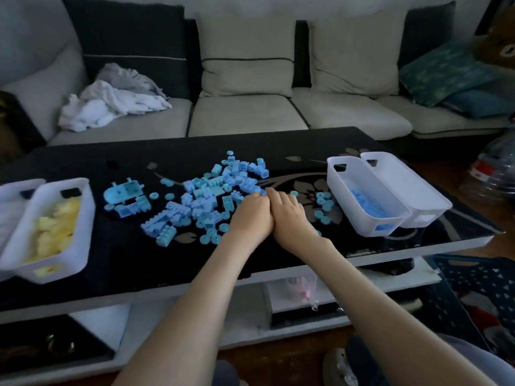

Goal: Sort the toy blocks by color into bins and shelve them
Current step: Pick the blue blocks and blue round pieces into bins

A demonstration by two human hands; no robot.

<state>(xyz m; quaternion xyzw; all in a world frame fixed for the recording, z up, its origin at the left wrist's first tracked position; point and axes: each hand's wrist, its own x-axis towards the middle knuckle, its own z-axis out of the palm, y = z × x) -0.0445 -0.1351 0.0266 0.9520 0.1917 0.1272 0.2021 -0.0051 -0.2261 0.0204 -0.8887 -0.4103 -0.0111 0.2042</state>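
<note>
A heap of light blue toy blocks [200,199] lies spread over the middle of the black glass table [133,254]. My left hand [250,215] and my right hand [289,215] rest side by side, touching, on the right edge of the heap with fingers curled down over blocks. What lies under the fingers is hidden. A white bin [362,215] at the right holds blue blocks, with a second white bin [412,185] pressed against it. At the left, a white bin [80,218] holds yellow blocks.
Another white bin [16,190] sits at the far left edge. A sofa with cushions and crumpled cloth [111,98] stands behind the table. A lower shelf [306,296] runs under the tabletop. A patterned crate [479,291] stands on the floor at the right.
</note>
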